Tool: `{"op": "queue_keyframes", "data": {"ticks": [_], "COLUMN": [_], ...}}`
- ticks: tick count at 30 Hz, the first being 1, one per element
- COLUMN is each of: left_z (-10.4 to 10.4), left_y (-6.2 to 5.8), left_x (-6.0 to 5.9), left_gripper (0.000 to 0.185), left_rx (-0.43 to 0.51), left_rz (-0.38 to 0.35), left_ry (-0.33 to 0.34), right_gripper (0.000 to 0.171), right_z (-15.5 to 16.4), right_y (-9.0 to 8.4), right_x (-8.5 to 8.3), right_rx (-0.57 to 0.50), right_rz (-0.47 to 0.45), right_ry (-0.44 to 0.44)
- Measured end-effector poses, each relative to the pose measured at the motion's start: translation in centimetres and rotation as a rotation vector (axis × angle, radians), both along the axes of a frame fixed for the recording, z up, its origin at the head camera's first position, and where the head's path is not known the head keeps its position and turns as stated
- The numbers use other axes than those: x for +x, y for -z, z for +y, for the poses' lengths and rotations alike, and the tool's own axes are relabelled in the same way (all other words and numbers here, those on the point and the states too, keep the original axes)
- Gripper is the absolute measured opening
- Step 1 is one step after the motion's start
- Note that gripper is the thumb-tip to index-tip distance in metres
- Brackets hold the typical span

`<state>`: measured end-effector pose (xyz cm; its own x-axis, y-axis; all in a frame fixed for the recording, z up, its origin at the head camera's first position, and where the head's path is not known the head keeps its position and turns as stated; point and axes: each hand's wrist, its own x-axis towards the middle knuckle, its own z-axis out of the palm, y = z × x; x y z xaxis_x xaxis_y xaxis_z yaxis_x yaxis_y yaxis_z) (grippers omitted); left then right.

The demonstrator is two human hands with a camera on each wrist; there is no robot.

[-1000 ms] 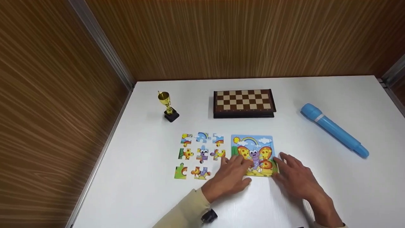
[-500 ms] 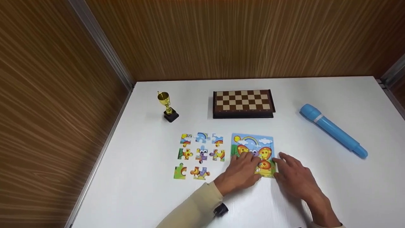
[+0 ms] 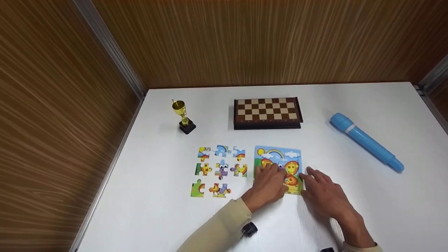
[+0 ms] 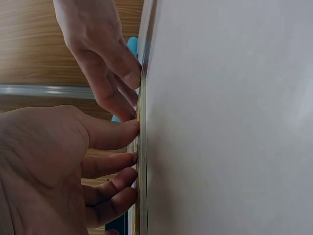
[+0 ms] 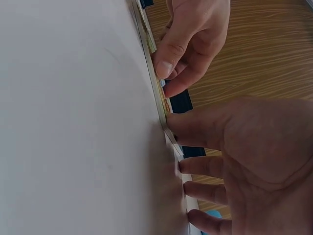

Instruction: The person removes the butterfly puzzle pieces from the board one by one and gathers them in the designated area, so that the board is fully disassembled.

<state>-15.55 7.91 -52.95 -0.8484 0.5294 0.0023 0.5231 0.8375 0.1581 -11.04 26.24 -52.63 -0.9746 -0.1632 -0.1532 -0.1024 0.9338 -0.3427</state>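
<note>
A square butterfly puzzle board [image 3: 293, 154] lies flat on the white table. My left hand [image 3: 267, 183] is over its lower left part, fingertips and thumb resting on the picture; the area under the palm is hidden. At the board's right edge, my right hand [image 3: 323, 192] rests with its fingers spread, the thumb touching the lower corner. In the left wrist view, the left fingertips [image 4: 128, 196] meet the board's surface. The right thumb [image 5: 190, 128] is against the board's edge in the right wrist view. Several loose jigsaw pieces [image 3: 222, 169] lie in rows left of the board.
A folded chessboard [image 3: 267, 112] lies behind the puzzle board. A small gold trophy cup [image 3: 182, 113] stands at the back left. On the right lies a blue microphone-shaped toy [image 3: 367, 141]. Wood-patterned panels [image 3: 224, 42] enclose the table at the back and sides.
My left hand has moved right and slightly up across the board, covering more of the butterfly. My right hand stays at the right edge. The loose pieces keep their places.
</note>
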Motion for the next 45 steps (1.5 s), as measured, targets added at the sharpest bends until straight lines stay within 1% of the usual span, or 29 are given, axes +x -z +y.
{"op": "queue_keyframes", "data": {"ticks": [3,4,6,9,11,14,16,18,21,24,26,30,33,38,45], "left_z": [-0.1,-0.1,-0.1,-0.3,-0.6,-1.4,-2.3,-3.4,-5.5,-7.8,-9.0,-10.9,-11.9,-13.0,-13.5], "left_y": [-0.2,-0.3,-0.4,-0.6,-0.9,-1.2,-1.4,-1.6,-1.9,-2.1,-2.2,-2.1,-1.7,-1.0,-0.4], "left_x": [-0.1,-0.2,-0.3,-0.4,-0.4,-0.2,0.0,0.1,0.3,0.2,0.1,-0.2,-0.1,0.0,0.2], "left_gripper": [0.045,0.044,0.036,0.017,0.011,0.01,0.012,0.019,0.028,0.024,0.022,0.023,0.024,0.019,0.019], "left_rx": [0.009,0.024,0.075,0.196,0.271,0.365,0.398,0.424,0.432,0.429,0.417,0.41,0.401,0.368,0.3], "left_rz": [-0.036,-0.044,-0.057,-0.089,-0.114,-0.163,-0.2,-0.239,-0.279,-0.296,-0.315,-0.378,-0.391,-0.379,-0.276], "left_ry": [-0.012,-0.011,-0.009,0.001,0.001,0.005,0.005,0.006,0.004,-0.008,-0.031,-0.074,-0.092,-0.123,-0.133], "right_gripper": [0.053,0.053,0.053,0.054,0.054,0.053,0.053,0.053,0.053,0.054,0.054,0.053,0.054,0.054,0.053], "right_z": [-0.2,-0.3,-0.3,-0.4,-0.4,-0.4,-0.5,-0.5,-0.6,-0.6,-0.5,-0.3,-0.3,-0.2,-0.2], "right_y": [-0.2,-0.2,-0.3,-0.4,-0.4,-0.3,-0.2,-0.1,0.0,0.0,0.0,-0.2,-0.1,0.0,0.1], "right_x": [-0.1,-0.1,-0.1,-0.1,-0.1,0.0,0.1,0.1,0.1,0.1,0.1,0.2,0.2,0.1,0.2], "right_rx": [-0.004,-0.003,0.001,0.008,0.009,0.019,0.028,0.038,0.04,0.039,0.04,0.043,0.039,0.036,0.027], "right_rz": [0.008,0.013,0.022,0.03,0.029,0.018,0.009,-0.001,-0.012,-0.015,-0.008,0.005,0.0,-0.011,-0.006], "right_ry": [-0.015,-0.017,-0.018,-0.017,-0.013,0.001,0.009,0.016,0.02,0.019,0.015,0.017,0.02,0.022,0.028]}}
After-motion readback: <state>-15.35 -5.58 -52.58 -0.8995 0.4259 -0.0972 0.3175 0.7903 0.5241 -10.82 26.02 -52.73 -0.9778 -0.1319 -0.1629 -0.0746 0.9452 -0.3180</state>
